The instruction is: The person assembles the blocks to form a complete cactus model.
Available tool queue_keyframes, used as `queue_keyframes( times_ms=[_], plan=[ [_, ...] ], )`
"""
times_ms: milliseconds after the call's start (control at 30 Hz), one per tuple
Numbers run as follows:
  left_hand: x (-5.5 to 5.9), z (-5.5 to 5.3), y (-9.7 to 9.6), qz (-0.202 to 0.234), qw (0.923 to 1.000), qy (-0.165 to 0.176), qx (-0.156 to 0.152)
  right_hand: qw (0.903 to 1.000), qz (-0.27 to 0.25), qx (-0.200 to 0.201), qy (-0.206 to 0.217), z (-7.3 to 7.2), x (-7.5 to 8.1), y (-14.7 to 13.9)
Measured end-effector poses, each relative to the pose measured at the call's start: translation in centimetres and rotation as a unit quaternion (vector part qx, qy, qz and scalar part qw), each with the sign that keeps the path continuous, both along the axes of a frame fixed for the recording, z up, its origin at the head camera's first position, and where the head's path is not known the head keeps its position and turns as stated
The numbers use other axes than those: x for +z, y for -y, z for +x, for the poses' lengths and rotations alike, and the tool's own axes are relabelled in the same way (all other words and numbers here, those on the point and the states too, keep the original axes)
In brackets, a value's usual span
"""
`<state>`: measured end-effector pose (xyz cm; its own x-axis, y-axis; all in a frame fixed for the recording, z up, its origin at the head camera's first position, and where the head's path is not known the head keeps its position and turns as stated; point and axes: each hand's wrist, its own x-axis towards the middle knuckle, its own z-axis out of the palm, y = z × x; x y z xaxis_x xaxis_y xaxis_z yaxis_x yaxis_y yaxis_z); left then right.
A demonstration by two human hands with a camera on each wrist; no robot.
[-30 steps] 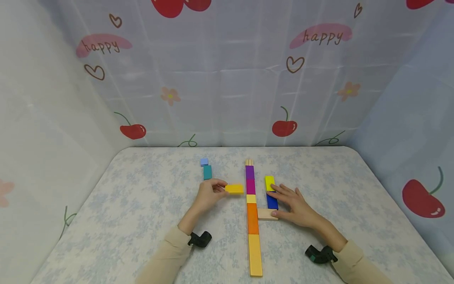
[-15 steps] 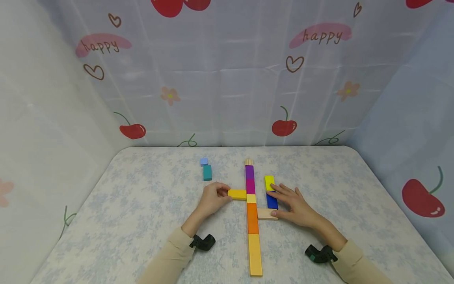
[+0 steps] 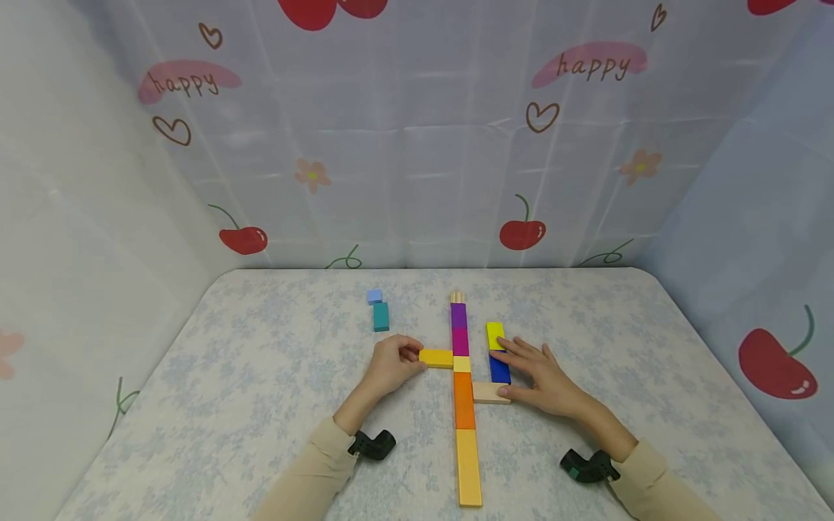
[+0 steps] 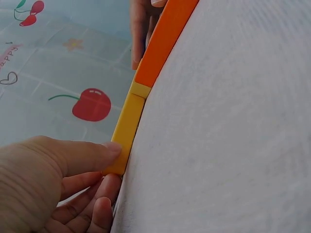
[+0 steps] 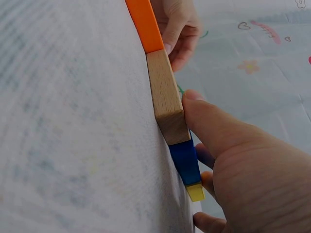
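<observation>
In the head view my left hand (image 3: 391, 365) pinches the outer end of a golden-yellow wooden block (image 3: 435, 358), thumb on one side and fingers under its end. The block's other end meets a small pale-yellow block (image 3: 461, 364) in a long column. To the right, my right hand (image 3: 544, 380) is spread with fingers fairly straight. Its thumb touches a bare wood block (image 5: 165, 85) that juts from the orange block (image 3: 464, 400). Its fingertips rest at a blue block (image 3: 499, 372) and a bright yellow block (image 3: 495, 335), lined up above the bare wood one.
The column continues up through magenta (image 3: 460, 342) and purple (image 3: 459, 316) blocks to thin sticks (image 3: 458, 297), and down to a long tan-yellow block (image 3: 469, 467). A teal block (image 3: 381, 317) and a light blue block (image 3: 374, 297) lie at the back left. A printed curtain (image 3: 404, 145) hangs behind the table.
My left hand has moved right and slightly nearer with the golden-yellow block, bringing it from apart to against the column; it is nearly still over the last half second. My right hand has stayed in place.
</observation>
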<state>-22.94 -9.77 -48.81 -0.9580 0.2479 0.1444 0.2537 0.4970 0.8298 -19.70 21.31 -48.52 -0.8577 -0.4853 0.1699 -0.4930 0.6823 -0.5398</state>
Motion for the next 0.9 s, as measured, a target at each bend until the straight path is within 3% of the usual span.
queue_keyframes(
  times_ms=[900],
  plan=[
    [0.48, 0.10, 0.04, 0.006, 0.9999, -0.012, -0.005, 1.0000, -0.001, 0.002, -0.004, -0.01, -0.05, -0.01]
  ],
)
